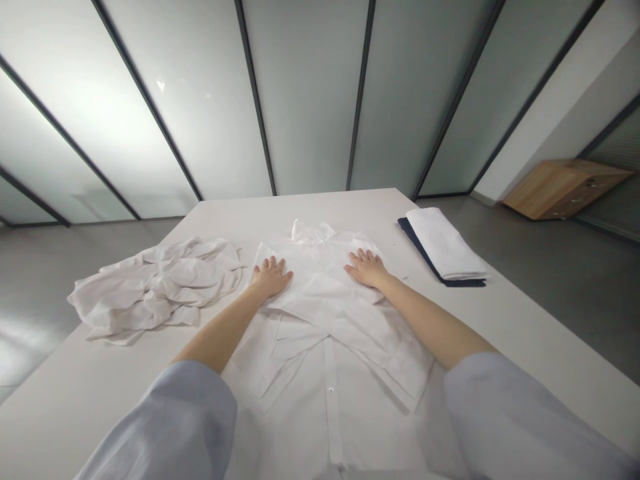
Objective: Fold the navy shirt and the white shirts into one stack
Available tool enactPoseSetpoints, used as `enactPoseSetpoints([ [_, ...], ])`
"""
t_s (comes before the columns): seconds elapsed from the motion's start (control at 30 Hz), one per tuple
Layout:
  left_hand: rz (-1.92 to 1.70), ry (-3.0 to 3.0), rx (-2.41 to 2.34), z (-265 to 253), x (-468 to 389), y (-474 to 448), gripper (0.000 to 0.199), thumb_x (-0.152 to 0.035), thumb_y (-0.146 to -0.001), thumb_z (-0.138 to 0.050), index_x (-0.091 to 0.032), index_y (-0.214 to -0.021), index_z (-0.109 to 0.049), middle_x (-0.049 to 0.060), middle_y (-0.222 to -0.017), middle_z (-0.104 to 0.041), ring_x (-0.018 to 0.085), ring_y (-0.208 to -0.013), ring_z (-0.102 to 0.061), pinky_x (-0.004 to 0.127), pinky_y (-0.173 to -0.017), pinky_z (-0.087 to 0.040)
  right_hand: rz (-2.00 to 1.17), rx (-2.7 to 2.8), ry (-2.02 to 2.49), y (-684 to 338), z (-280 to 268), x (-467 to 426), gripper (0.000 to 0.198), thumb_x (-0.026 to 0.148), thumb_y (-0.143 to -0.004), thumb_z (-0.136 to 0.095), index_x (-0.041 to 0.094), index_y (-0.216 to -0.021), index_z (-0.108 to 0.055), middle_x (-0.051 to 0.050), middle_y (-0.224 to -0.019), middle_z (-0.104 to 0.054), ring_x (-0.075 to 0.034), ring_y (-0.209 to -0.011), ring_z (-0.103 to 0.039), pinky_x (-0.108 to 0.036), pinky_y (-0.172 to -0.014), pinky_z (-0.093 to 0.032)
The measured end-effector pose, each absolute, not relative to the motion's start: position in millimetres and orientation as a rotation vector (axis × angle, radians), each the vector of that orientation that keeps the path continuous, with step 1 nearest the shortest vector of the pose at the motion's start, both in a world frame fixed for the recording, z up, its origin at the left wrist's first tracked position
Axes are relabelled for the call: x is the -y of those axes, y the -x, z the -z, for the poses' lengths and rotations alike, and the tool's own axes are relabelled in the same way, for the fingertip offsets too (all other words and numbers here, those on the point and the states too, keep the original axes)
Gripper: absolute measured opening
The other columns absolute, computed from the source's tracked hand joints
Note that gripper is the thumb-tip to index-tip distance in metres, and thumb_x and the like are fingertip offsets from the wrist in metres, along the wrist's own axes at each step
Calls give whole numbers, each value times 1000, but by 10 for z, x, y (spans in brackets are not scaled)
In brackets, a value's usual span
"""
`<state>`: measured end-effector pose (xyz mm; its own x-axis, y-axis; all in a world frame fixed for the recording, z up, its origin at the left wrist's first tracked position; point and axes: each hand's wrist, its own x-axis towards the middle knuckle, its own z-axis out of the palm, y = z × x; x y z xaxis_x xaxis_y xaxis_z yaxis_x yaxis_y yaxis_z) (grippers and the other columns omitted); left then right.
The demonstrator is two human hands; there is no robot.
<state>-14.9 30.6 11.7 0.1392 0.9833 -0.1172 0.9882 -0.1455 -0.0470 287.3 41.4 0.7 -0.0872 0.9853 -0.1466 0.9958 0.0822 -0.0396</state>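
A white button-up shirt [320, 310] lies spread on the table before me, its collar at the far end and its sleeves folded in across the front. My left hand [271, 276] rests flat with fingers spread on the shirt's left shoulder area. On the opposite shoulder area, my right hand [367, 268] also presses flat, fingers apart. Neither hand grips the cloth. The shirt's button strip runs down the middle toward me, and its lower end reaches the bottom of the view.
To the left, a crumpled white garment [160, 283] hangs partly over the edge of the white table [360, 203]. Folded white cloth [445, 243] sits on folded dark navy cloth [463, 283] at the right edge. A wooden cabinet [563, 190] stands on the floor beyond.
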Motion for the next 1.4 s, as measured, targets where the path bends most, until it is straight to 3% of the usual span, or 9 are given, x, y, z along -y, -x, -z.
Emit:
enactPoseSetpoints([
  [0.17,289,-2290,-1934,-253,-227,115,69,-69,-87,-35,-20,-132,-54,21,-139,-52,37,-123,-53,50,-96,-42,111,-2271,-1984,-2913,-116,-121,63,55,-93,-37,18,-144,-45,-21,-150,-39,-39,-134,-40,-55,-103,-35],
  [0.27,297,-2306,-1898,-364,-321,113,64,-70,-81,-46,-22,-119,-63,19,-124,-64,36,-116,-59,46,-96,-42,189,-2251,-1923,-2984,-285,-134,53,57,-87,-49,21,-123,-64,-18,-127,-62,-35,-115,-58,-47,-95,-43],
  [0.33,195,-2322,-1885,-421,-488,82,57,-65,-80,-54,-22,-117,-64,16,-119,-68,34,-116,-60,44,-97,-41,221,-2223,-1957,-3011,-407,-267,48,57,-85,-53,22,-115,-68,-15,-119,-67,-33,-109,-62,-44,-91,-45],
  [0.57,-418,-1740,-1883,-252,-1219,-233,62,-37,-89,-48,-6,-142,-37,15,-97,-74,23,-88,-71,29,-74,-50,278,-2346,-2281,-2817,-378,-1030,45,37,-90,-48,17,-128,-61,-14,-124,-66,-26,-112,-62,-31,-90,-46],
  [0.8,-398,-1831,-1888,-72,-1408,-250,49,-27,-73,-64,-15,-121,-61,17,-125,-65,30,-116,-61,33,-91,-47,472,-2330,-2230,-2716,-132,-1371,36,24,-83,-54,19,-115,-70,-11,-118,-70,-23,-105,-65,-26,-84,-47],
  [1.03,-440,-1833,-1835,-100,-1408,-250,34,-20,-74,-61,-17,-108,-64,10,-103,-73,24,-96,-67,29,-78,-49,634,-2291,-2383,-2720,-124,-1396,25,15,-78,-55,17,-96,-72,-8,-91,-75,-19,-84,-68,-24,-72,-47],
  [1.17,-656,-1713,-1779,-62,-1375,-227,35,-24,-76,-60,-18,-110,-62,5,-87,-72,20,-81,-66,26,-67,-49,985,-2369,-2614,-2747,-83,-1408,28,12,-78,-52,17,-100,-69,-6,-90,-75,-15,-80,-68,-22,-73,-48],
  [1.3,-952,-1485,-1595,-50,-1385,-165,28,-32,-81,-52,-17,-101,-66,6,-86,-70,18,-82,-65,25,-66,-49,1432,-2341,-2811,-2756,-88,-1444,27,20,-88,-44,14,-96,-69,-9,-90,-75,-17,-83,-70,-23,-71,-49],
  [1.4,-1021,-1362,-1548,-70,-1422,-153,42,-39,-91,-35,-15,-93,-69,9,-85,-71,17,-82,-66,25,-68,-50,1503,-2214,-2943,-2727,-98,-1454,33,31,-92,-42,13,-92,-69,-11,-85,-74,-19,-79,-70,-23,-66,-50],
])
